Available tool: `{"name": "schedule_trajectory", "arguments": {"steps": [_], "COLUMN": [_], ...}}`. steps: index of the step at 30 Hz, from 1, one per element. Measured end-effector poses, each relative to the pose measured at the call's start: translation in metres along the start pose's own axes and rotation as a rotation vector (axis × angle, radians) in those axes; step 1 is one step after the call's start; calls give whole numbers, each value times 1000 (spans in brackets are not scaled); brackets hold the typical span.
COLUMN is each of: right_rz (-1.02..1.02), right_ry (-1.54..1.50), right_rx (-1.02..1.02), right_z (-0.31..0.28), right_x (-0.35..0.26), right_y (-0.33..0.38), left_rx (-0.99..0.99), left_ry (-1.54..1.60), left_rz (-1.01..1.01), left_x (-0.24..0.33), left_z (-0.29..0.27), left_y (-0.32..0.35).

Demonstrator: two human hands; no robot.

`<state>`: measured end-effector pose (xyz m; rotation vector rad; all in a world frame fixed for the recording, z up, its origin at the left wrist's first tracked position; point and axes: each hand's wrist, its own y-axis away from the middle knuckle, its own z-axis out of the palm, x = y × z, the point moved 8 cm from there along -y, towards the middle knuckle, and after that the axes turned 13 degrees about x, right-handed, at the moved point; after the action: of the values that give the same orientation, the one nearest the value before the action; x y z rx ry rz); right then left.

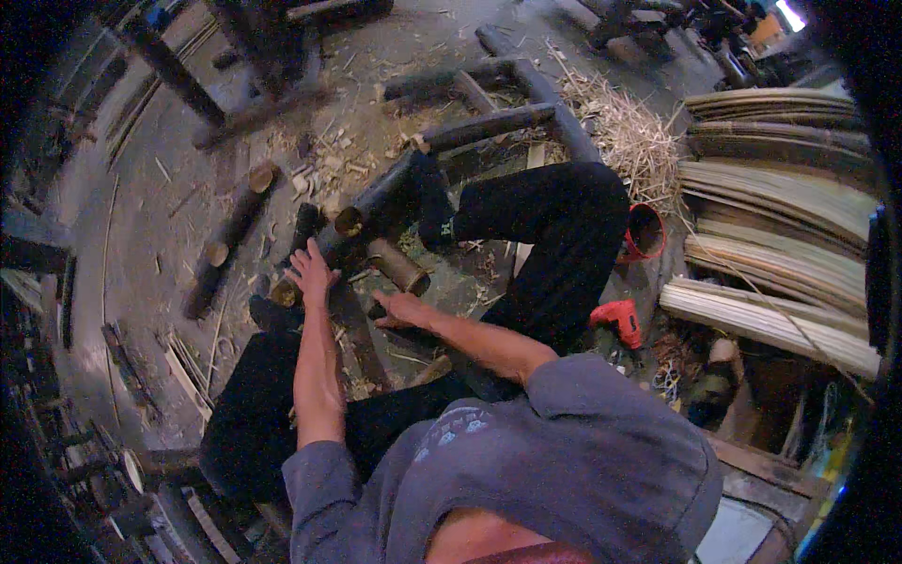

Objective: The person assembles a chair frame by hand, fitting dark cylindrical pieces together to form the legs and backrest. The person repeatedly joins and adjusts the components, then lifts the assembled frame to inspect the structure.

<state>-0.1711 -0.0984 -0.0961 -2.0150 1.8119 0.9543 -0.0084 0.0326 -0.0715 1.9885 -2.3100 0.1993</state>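
Dark log (385, 190) lies between the legs (554, 207); hole (349, 222) looks cut, remaining work unclear. Left hand (314, 274) spread at log, gripping nothing visible; right hand (404, 308) half-curled by short piece (399, 267), grip unclear.

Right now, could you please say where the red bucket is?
In the head view, the red bucket is right of centre, between the person's right knee and the stacked pale strips, above the red tool.
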Motion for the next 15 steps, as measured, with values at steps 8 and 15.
{"name": "schedule_trajectory", "arguments": {"steps": [8, 15], "right_rz": [-209, -457], "right_ry": [-379, -642], "right_rx": [241, 647], "right_z": [-176, -472], "right_x": [-126, -184], "right_y": [33, 186], "left_rx": [-228, 180], "left_ry": [52, 13], "left_rz": [-55, 13], "left_x": [-27, -91], "left_z": [30, 68], "left_y": [-23, -46]}}
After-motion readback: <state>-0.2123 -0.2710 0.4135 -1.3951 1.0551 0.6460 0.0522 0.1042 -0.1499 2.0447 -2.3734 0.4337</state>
